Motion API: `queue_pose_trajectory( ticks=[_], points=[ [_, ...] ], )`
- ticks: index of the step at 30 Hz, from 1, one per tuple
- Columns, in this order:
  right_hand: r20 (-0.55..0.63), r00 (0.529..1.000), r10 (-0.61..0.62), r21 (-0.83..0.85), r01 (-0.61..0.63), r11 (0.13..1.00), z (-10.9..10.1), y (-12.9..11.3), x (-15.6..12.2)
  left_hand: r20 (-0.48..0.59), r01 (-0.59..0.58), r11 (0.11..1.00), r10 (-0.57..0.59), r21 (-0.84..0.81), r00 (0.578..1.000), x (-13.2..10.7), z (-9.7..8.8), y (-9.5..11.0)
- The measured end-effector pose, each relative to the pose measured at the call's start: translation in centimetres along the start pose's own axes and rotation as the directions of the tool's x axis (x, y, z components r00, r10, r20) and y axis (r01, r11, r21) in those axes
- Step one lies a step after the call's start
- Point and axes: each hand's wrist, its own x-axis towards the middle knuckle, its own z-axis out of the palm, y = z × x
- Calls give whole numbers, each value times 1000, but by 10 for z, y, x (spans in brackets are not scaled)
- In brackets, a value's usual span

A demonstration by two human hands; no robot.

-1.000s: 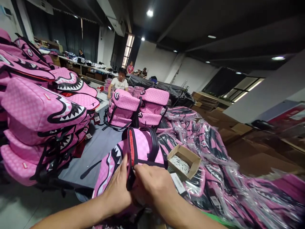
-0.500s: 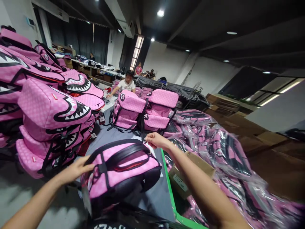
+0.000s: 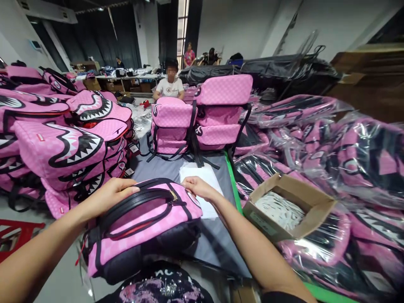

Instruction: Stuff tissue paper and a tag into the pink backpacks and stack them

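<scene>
One pink checked backpack (image 3: 154, 221) sits at the near edge of the grey table (image 3: 212, 235), under the left hand (image 3: 116, 192), thumb and fingers slightly parted, grip unclear, while the right hand (image 3: 199, 188) pinches at the backpack's right end, on what I can't tell.

Pink backpacks (image 3: 173, 115) and white paper (image 3: 206, 174) rest on the grey table (image 3: 158, 167).
</scene>
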Motion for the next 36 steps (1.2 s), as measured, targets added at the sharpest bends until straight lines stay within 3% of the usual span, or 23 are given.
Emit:
queue_pose_trajectory(
  ticks=[6,9,13,15,17,18,20,22,23,24,27,30,34,36],
  points=[
    [30,984,-177,-18,178,984,-17,-12,9,-84,60,996,-55,58,995,-26,-18,-1],
    [76,987,-141,-13,143,990,-19,3,29,-210,119,991,-103,63,972,-45,-16,-5],
    [-72,997,-27,-61,23,998,-15,34,68,-259,118,992,-105,37,960,-44,-4,0],
    [-165,984,-74,-128,53,990,-18,32,73,-252,106,994,-108,-21,962,-32,-2,5],
    [-224,949,-222,-207,176,962,-24,12,60,-265,101,991,-123,-93,957,-16,-5,6],
    [-244,908,-340,-261,276,925,-25,-2,47,-279,97,988,-127,-118,952,-8,-8,4],
    [-203,778,-595,-378,498,780,-23,-34,16,-313,81,988,-119,-132,942,4,-14,0],
    [-42,658,-752,-467,652,597,-13,-62,-10,-316,55,993,-86,-106,945,12,-20,-4],
    [31,627,-779,-509,680,528,-7,-75,-18,-287,42,995,-67,-91,956,14,-22,-6],
    [95,621,-778,-551,684,479,-1,-85,-22,-242,30,996,-49,-82,969,16,-23,-7],
    [247,687,-683,-686,622,378,7,-105,-16,-131,-1,994,-13,-109,991,18,-24,-12],
    [363,712,-601,-810,560,175,7,-114,-5,-173,-41,970,-1,-239,985,17,-19,-22],
    [457,653,-604,-877,446,-180,8,-131,-1,-238,-35,892,-82,-451,968,12,-10,-38],
    [506,599,-620,-858,421,-293,13,-141,-6,-278,-20,827,-166,-562,946,9,-6,-44]
  ],
)
